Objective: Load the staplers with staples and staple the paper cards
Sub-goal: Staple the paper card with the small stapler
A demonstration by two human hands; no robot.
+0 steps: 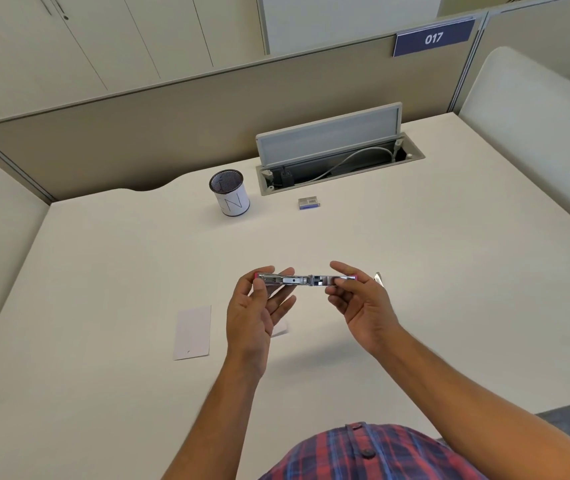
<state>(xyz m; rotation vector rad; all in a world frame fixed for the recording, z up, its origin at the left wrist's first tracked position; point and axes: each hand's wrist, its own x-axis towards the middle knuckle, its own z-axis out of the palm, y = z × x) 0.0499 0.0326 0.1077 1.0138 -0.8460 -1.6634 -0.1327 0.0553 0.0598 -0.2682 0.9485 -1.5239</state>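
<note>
Two hands (255, 306) (363, 303) pinching one opened stapler (306, 279), two cards (192, 332)

I am looking at an office cubicle. At twelve o'clock a beige partition (172, 133) carries a blue sign (433, 37) reading 017. The pale surface (103, 271) has an open cable hatch (339, 157) at one o'clock, with a mesh pen cup (229, 192) beside it. Tall cabinets (120, 36) stand beyond the partition.
</note>
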